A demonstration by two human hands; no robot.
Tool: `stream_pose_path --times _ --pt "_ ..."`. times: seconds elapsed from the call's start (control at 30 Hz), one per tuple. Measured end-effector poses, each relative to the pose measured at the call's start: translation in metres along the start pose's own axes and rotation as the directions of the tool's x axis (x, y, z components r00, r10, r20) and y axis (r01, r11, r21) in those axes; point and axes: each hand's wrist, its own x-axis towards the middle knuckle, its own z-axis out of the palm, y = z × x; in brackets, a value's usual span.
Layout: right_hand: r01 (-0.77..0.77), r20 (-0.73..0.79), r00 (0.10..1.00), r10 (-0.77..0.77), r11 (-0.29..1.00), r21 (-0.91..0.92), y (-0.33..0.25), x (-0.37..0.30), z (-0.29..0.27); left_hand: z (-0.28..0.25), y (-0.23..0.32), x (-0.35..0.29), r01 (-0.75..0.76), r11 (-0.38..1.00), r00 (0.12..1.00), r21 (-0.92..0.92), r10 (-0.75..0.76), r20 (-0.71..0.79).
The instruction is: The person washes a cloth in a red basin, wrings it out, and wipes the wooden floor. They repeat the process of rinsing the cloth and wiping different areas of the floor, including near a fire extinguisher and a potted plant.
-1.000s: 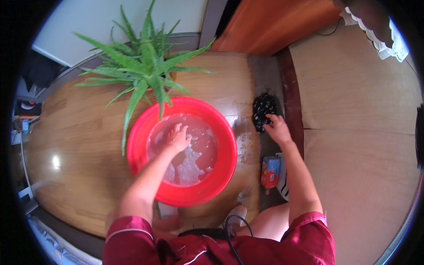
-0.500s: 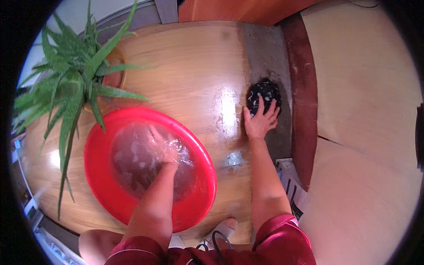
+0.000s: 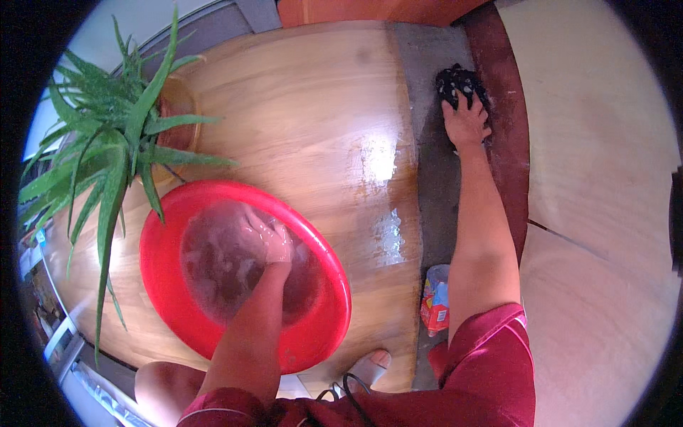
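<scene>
My right hand (image 3: 467,128) is stretched far forward and presses a bunched black cloth with white marks (image 3: 461,85). Its fingers curve over the near side of the cloth, which lies on the grey floor strip (image 3: 435,171) against the dark red skirting (image 3: 506,121). Down in the red basin (image 3: 329,270), my left hand (image 3: 269,238) dips into cloudy, greyish water (image 3: 213,256). Those fingers look stretched out and partly under the surface, and I see nothing held in them.
A potted aloe plant (image 3: 114,135) spreads its long leaves over the basin's left side. Wet patches (image 3: 390,235) shine on the wood-look floor (image 3: 299,107). A colourful packet (image 3: 435,306) lies beside my right forearm. Pale panelling (image 3: 597,178) rises on the right, and an orange-brown panel (image 3: 370,10) stands at the far end.
My right hand has slid the black cloth forward and to the right, up to the skirting. The left hand stays in the basin water. The packet has come into view.
</scene>
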Motion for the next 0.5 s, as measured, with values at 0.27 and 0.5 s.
stream_pose_path --times 0.27,0.5 --pt "0.012 -0.128 0.991 -0.023 0.996 -0.087 0.062 -0.156 0.006 0.013 -0.007 -0.005 -0.119 0.989 0.974 0.085 0.133 -0.185" --pt "-0.046 0.043 0.998 0.056 0.978 -0.205 0.037 -0.279 0.018 0.023 -0.018 -0.002 -0.107 0.985 0.974 0.139 0.132 -0.186"
